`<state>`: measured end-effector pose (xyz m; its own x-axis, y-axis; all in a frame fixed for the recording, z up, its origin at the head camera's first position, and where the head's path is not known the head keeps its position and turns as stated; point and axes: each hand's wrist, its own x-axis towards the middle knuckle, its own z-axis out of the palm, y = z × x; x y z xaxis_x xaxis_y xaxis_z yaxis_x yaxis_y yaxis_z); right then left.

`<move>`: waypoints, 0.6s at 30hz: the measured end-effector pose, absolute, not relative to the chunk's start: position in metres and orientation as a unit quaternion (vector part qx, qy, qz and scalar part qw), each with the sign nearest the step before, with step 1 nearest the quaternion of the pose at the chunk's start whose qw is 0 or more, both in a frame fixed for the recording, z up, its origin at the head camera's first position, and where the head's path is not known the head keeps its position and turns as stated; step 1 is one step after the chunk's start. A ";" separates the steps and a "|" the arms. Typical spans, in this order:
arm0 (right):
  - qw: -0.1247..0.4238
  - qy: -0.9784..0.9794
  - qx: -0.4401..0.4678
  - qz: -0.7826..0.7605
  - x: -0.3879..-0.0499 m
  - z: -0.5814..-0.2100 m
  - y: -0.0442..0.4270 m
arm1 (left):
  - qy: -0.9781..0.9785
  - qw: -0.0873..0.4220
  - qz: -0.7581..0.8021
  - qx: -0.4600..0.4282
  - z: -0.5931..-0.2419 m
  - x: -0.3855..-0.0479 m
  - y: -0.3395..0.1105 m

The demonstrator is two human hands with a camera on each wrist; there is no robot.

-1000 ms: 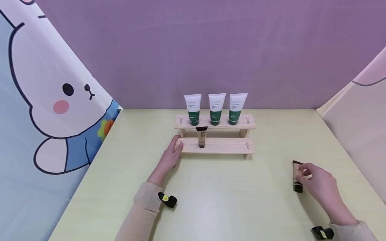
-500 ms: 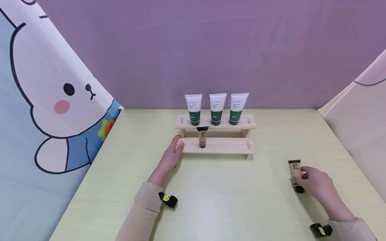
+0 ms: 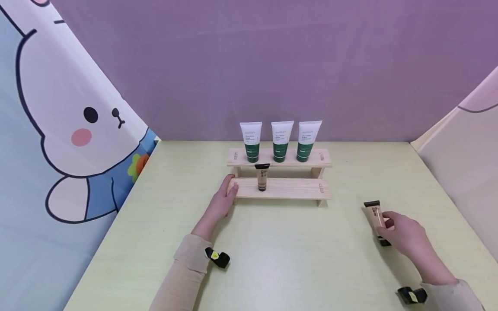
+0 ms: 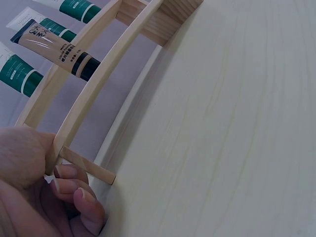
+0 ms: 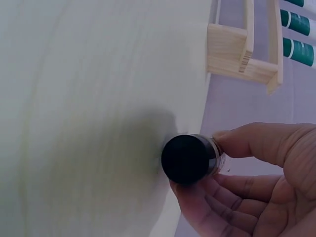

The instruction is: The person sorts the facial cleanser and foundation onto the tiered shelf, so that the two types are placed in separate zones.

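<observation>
My left hand (image 3: 221, 201) grips the left end of the lower step of a small two-step wooden rack (image 3: 292, 188); in the left wrist view its thumb lies over the board and the fingers curl beneath. On that step a beige tube with black ends (image 3: 262, 178) stands upright, left of the middle. Over at the right, my right hand (image 3: 406, 233) pinches a second beige tube (image 3: 375, 216) between thumb and fingers. This tube tilts to the left, its black round cap (image 5: 185, 159) facing the right wrist camera.
Three white-and-green tubes (image 3: 280, 141) stand in a row on the rack's upper step. The rack sits toward the back of the pale wooden table (image 3: 288, 250). A purple cloth (image 3: 272, 65) hangs behind, with a cartoon-printed cloth (image 3: 58, 129) at the left.
The tube in my right hand has turned so that its printed side shows, and its flat top end has swung left and slightly up. My left hand stays on the rack.
</observation>
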<state>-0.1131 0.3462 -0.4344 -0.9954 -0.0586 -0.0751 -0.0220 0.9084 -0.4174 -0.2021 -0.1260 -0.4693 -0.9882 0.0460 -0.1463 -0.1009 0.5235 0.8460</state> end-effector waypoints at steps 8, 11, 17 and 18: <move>0.033 0.966 -0.033 -0.254 -0.113 -0.429 0.334 | 0.868 0.075 0.490 -0.012 -0.471 -0.203 -0.127; 0.028 0.961 -0.041 -0.271 -0.113 -0.427 0.329 | 0.868 0.075 0.491 -0.009 -0.471 -0.203 -0.127; 0.016 0.957 -0.046 -0.286 -0.116 -0.425 0.320 | 0.868 0.074 0.490 -0.007 -0.469 -0.201 -0.127; 0.014 0.956 -0.045 -0.288 -0.117 -0.424 0.318 | 0.869 0.074 0.490 -0.007 -0.469 -0.201 -0.126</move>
